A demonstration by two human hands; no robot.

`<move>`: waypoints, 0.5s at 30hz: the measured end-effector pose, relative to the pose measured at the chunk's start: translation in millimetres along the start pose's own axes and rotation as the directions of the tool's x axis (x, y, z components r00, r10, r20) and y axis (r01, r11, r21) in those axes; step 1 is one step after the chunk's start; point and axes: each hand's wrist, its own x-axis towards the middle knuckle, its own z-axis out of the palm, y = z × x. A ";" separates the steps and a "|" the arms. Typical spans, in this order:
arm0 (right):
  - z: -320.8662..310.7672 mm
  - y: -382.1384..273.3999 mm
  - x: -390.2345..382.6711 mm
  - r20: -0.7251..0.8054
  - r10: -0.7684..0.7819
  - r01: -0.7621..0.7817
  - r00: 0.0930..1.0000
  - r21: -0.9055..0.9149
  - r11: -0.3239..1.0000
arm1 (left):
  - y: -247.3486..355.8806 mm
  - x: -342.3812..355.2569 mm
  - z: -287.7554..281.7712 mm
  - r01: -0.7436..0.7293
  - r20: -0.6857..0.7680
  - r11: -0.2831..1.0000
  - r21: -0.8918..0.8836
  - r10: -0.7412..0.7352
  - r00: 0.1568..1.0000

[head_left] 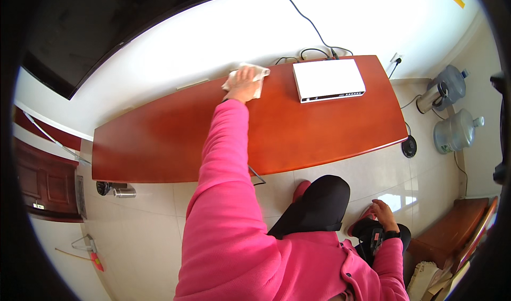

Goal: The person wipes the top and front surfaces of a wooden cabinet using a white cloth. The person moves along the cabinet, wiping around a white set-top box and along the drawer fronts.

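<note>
My left hand [243, 86] presses a whitish cloth [260, 73] onto the reddish-brown wooden table [319, 133], close to its far edge by the wall. The cloth is bunched, and its folds stick out beyond my fingers on both sides. To the right of that hand a white flat box with ports and small lights [329, 79] stands on the tabletop. My right hand [384, 216] hangs low by my right knee, apart from the table, its fingers loosely bent and slightly apart. Nothing shows in it.
Black cables [314, 26] run from the box up the wall. A large dark screen [101, 29] hangs at the upper left. Water jugs [455, 131] and a metal flask [430, 98] stand on the floor at right. A wooden bench [444, 234] sits at lower right.
</note>
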 end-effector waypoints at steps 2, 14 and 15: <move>0.8 -1.8 0.4 0.014 0.022 -0.022 1.000 0.032 0.999 | -65.0 -27.1 0.8 -0.176 0.039 0.877 0.447 0.178 0.983; 11.6 10.1 22.1 0.068 -0.007 0.004 0.998 0.045 0.999 | -248.1 -321.7 30.5 0.641 0.063 0.755 -0.136 -0.639 0.766; 10.9 10.5 22.3 0.100 -0.045 0.038 0.994 0.073 0.997 | -240.6 -333.3 30.3 0.633 0.060 0.764 -0.124 -0.631 0.773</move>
